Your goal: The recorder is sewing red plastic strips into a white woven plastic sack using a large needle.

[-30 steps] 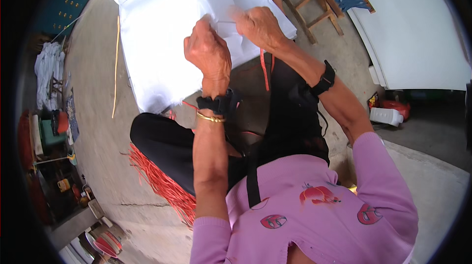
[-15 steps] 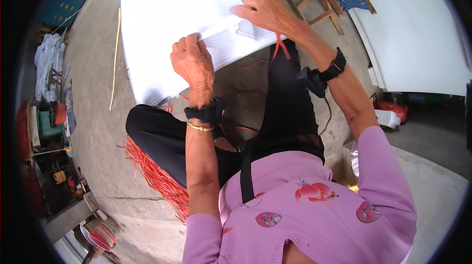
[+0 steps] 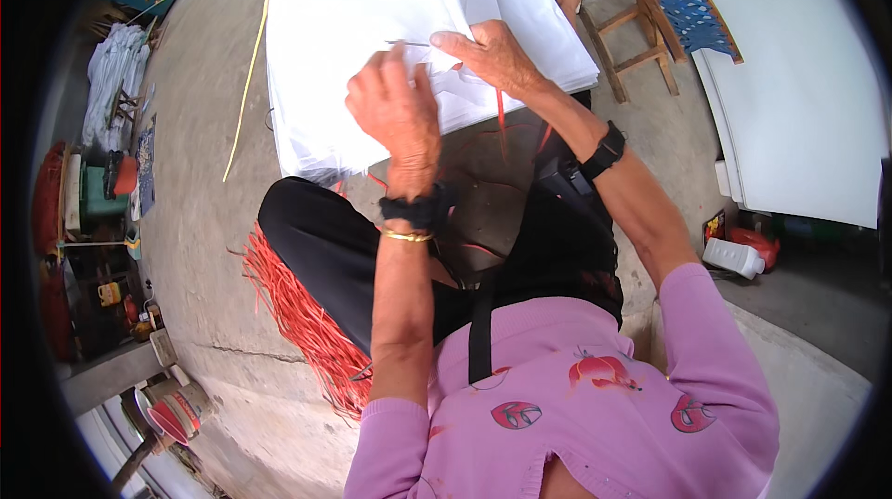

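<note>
A stack of thin white sheets point(image 3: 344, 25) lies before my knees, its near edge creased and lifted. My right hand point(image 3: 497, 58) is closed on a fold of the top sheet, thumb pointing left. A thin dark needle-like rod point(image 3: 409, 43) runs from beside that thumb toward the left fingertips; which hand bears it I cannot tell. My left hand point(image 3: 395, 109) is over the sheets, fingers bent and blurred by motion. Below the right hand dangles a red strip point(image 3: 503, 118). A bundle of red strips point(image 3: 311, 322) lies on the floor by my left leg.
At the upper right stands a wooden chair point(image 3: 641, 34) with a blue woven seat, beside large white panels point(image 3: 790, 81). A white plastic jug point(image 3: 734, 257) sits near them. Buckets and tools crowd the left side, and a yellow strip point(image 3: 246, 90) lies on the concrete floor.
My left hand has left the sheet's near edge and come closer to the right hand. The right thumb now points at the thin dark rod. The whole view has shifted slightly.
</note>
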